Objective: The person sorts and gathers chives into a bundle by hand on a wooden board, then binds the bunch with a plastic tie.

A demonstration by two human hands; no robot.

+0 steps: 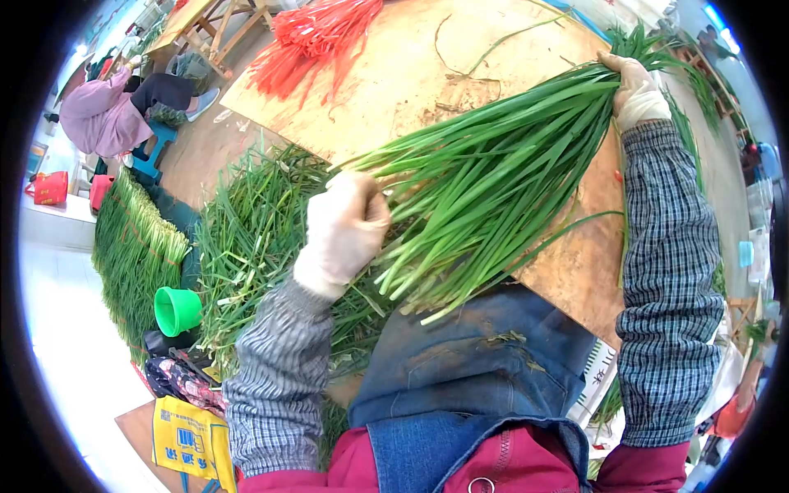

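A large bunch of garlic chives (509, 156) stretches across the wooden board, its pale cut ends fanned toward my lap. My right hand (634, 86), in a pale glove, is wrapped round the leafy end at the upper right. Beside the stem ends on the left is my left hand (345, 226), also gloved. Its fingers are curled closed, and whatever is between them is hidden. Under and beyond the left hand lies a heap of loose chives and trimmings (255, 238).
Red ties (308, 41) lie on the wooden board (411, 78) with stray leaves. Bundled chives (136, 255), a green cup (177, 311) and a yellow bag (189, 440) are at my left. A seated person (111, 111) is further off.
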